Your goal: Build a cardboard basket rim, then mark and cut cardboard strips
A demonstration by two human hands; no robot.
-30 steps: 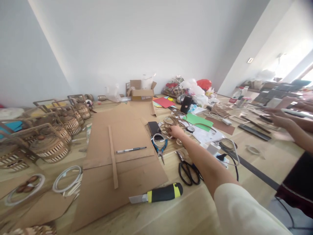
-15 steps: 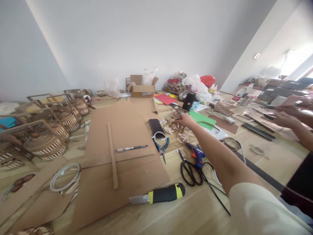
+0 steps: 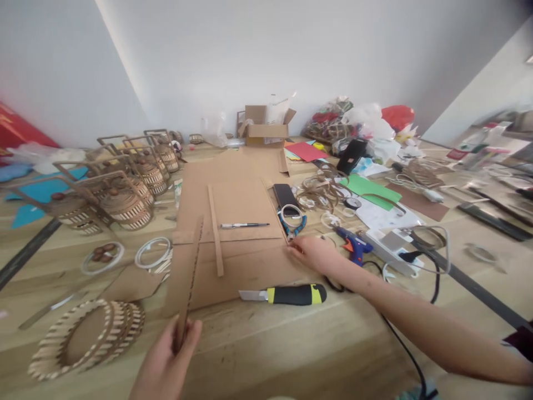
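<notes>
My left hand (image 3: 166, 361) is closed round the lower end of a thin brown cardboard strip (image 3: 192, 272), which stands up over the cardboard sheets (image 3: 250, 264). The fingers of my right hand (image 3: 314, 255) are drawn together at the sheets' right edge; what they hold, if anything, is hidden. Part of a black loop shows beneath that hand. Blue-handled pliers (image 3: 298, 226) lie just beyond it, and a blue glue gun (image 3: 353, 244) to its right. A pen (image 3: 245, 225) and a narrow light strip (image 3: 215, 233) rest on the cardboard. Nearer me lies a yellow-black knife (image 3: 295, 294).
Small woven baskets with handles (image 3: 127, 208) crowd the left side. A slatted oval ring piece (image 3: 106, 333) lies at the near left. Brown strip coils (image 3: 318, 191), green paper (image 3: 370, 191) and a white power strip (image 3: 391, 253) are on the right. An open box (image 3: 266, 133) stands behind.
My left hand has come into view with the cardboard strip. My right hand has drawn back from the coils toward me, over where the black scissors lay. The view has turned left.
</notes>
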